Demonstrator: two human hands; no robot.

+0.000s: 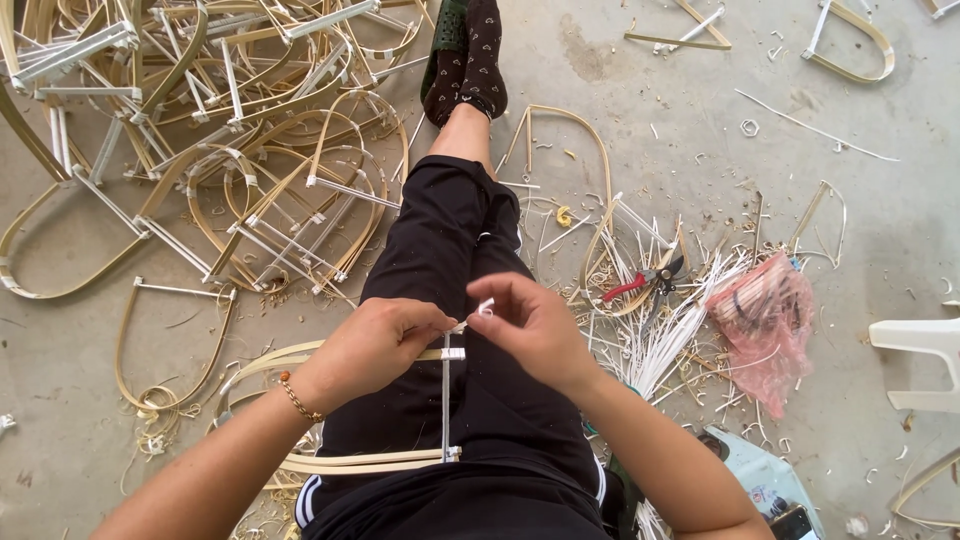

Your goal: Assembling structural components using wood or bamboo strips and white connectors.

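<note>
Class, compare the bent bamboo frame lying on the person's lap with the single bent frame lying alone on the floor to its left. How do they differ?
The lap frame rests across black trousers, gripped by the left hand; the floor frame lies untouched on concrete. The right hand pinches a white strip at the lap frame's joint; nothing works the floor frame. Both are bamboo loops with white crossbars.

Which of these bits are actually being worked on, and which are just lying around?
In use: bent cane frame on the lap; white strip pinched by the right hand; left hand steadying the joint.

Lying about: red-handled cutters, pink bag, frame pile, white strips.
</note>
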